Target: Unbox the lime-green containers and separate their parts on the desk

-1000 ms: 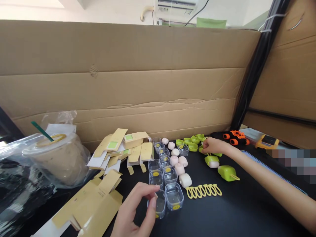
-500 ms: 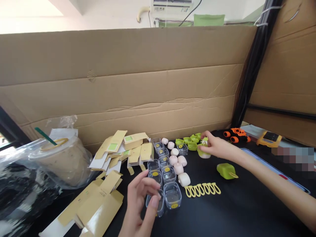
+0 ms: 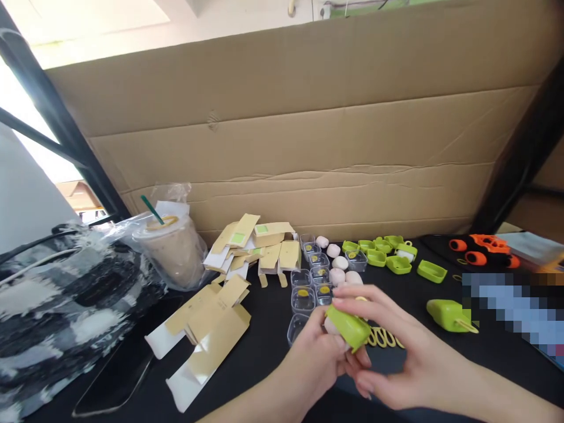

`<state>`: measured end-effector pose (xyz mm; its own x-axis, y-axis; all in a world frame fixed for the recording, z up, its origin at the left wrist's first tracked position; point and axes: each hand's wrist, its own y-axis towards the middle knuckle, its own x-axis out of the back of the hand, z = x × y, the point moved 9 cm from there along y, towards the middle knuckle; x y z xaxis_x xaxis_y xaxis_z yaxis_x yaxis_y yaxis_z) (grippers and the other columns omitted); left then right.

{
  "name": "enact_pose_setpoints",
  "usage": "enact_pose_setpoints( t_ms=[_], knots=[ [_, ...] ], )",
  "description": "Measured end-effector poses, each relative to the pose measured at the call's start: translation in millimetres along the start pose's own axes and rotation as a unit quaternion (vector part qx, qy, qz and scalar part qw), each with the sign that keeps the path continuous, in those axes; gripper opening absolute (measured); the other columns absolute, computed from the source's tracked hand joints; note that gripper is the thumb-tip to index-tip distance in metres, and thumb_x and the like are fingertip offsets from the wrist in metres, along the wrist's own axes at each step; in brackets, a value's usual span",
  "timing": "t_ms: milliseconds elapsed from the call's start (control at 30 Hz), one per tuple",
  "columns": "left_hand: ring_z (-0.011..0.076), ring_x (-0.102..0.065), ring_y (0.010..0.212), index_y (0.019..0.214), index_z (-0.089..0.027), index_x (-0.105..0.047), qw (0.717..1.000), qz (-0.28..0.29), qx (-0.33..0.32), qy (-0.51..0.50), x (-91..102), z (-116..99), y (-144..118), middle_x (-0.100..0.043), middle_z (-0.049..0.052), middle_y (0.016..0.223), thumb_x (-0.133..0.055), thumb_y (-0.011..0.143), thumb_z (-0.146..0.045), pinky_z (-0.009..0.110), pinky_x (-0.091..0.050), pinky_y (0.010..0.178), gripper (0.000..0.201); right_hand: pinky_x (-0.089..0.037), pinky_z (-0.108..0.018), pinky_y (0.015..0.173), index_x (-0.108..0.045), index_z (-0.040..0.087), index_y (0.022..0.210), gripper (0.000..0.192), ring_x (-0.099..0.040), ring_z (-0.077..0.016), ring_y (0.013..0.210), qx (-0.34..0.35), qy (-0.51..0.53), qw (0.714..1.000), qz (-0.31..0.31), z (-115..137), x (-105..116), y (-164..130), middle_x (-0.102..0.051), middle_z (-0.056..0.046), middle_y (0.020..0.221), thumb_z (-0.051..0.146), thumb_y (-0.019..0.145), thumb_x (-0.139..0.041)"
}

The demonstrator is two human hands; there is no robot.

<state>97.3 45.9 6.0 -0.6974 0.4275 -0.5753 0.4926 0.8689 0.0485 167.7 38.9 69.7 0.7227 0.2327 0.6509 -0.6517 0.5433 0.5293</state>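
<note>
Both hands hold one lime-green case above the black counter [image 3: 273, 352].

The green case [image 3: 349, 326] is small, rounded and glossy, with a pale pink piece under it; the left hand [image 3: 315, 358] and right hand [image 3: 396, 358] pinch it with their fingers in front of the person. Behind it stand clear plastic boxes [image 3: 303, 299], some with a yellow sticker inside. A lidded drink cup [image 3: 174, 249] sits in a clear bag.
</note>
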Motion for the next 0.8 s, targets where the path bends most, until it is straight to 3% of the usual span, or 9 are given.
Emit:
enact_pose_setpoints(
  t_ms=[167,333,467,567,800],
  knots=[
    [0.0069,-0.055,0.05,0.089,-0.02,-0.035,0.996,0.002,0.002,0.09,9.2,9,-2,-0.06,-0.003,0.065,-0.074,0.07,-0.045,0.02,-0.044,0.054,0.05,-0.05,-0.034,0.094,-0.039,0.033,0.131,0.065,-0.054,-0.0222,0.119,0.054,-0.106,0.993,0.006,18,-5,0,-0.051,-0.01,0.133,0.007,0.075,-0.06],
    [0.0053,-0.052,0.051,0.121,-0.023,-0.027,0.989,0.033,0.045,0.133,-0.5,12,-9,-0.058,-0.006,0.069,-0.075,0.072,-0.035,0.017,-0.042,0.053,0.07,-0.051,-0.03,0.092,-0.038,0.028,0.13,0.073,-0.056,-0.0214,0.117,0.05,-0.092,0.995,0.002,22,-7,-2,-0.054,-0.01,0.129,0.003,0.065,-0.056],
    [0.0148,-0.061,0.089,0.135,-0.023,-0.023,0.969,0.005,0.008,0.246,-1.9,-7,-14,-0.059,0.005,0.106,-0.07,0.075,-0.027,0.028,-0.047,0.08,0.077,-0.051,-0.027,0.092,-0.039,0.026,0.13,0.077,-0.057,-0.0195,0.115,0.05,-0.1,0.994,0.0,25,-8,-3,-0.057,-0.009,0.125,0.0,0.058,-0.048],
    [0.0248,-0.053,0.115,0.143,-0.02,-0.011,0.937,-0.009,0.0,0.349,-0.6,-14,-15,-0.052,0.011,0.127,-0.069,0.073,-0.023,0.038,-0.04,0.098,0.092,-0.053,-0.025,0.088,-0.043,0.026,0.125,0.075,-0.06,-0.0179,0.11,0.066,-0.084,0.994,-0.001,30,-8,-2,-0.06,-0.008,0.12,-0.001,0.056,-0.045],
    [0.0246,-0.056,0.112,0.147,-0.015,-0.001,0.927,0.016,-0.052,0.37,-9.0,-13,-16,-0.058,0.012,0.121,-0.062,0.07,-0.01,0.037,-0.041,0.1,0.098,-0.054,-0.026,0.087,-0.044,0.032,0.125,0.067,-0.061,-0.0187,0.111,0.09,-0.073,0.993,0.011,42,-6,2,-0.065,-0.007,0.115,-0.001,0.067,-0.052]
  ],
)
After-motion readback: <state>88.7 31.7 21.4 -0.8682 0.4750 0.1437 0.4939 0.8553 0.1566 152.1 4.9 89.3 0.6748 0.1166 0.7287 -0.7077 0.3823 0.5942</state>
